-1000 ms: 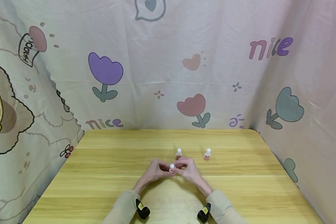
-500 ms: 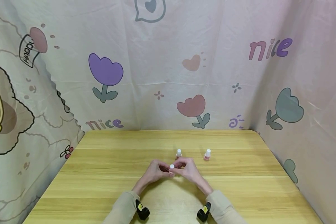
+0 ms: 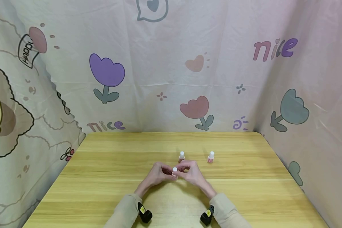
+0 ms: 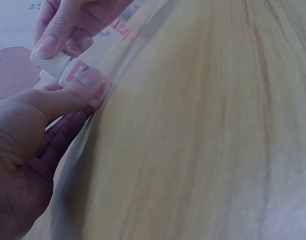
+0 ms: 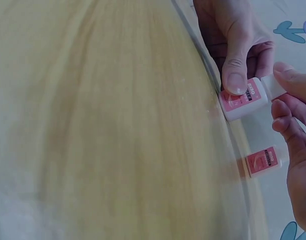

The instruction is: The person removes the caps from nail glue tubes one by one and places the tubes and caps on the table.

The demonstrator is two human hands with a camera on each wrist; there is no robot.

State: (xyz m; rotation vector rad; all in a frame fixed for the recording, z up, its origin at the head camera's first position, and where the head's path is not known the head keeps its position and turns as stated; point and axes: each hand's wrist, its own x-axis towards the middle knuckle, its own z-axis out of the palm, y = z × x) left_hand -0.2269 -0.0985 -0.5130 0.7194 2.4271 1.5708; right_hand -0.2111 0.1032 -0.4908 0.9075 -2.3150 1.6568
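Left hand point(image 3: 156, 174) pinches bottle point(image 5: 246, 101), right hand point(image 3: 192, 173) its cap point(image 4: 53, 65), both angled inward.

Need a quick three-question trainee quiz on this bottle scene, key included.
1. How many white-capped bottles show in the head view?
2. True or false: the left hand is empty.
3. Fill in: the right hand pinches the held bottle by its white ____.

Key: 1. Three. 2. False; it grips the held bottle. 3. Cap.
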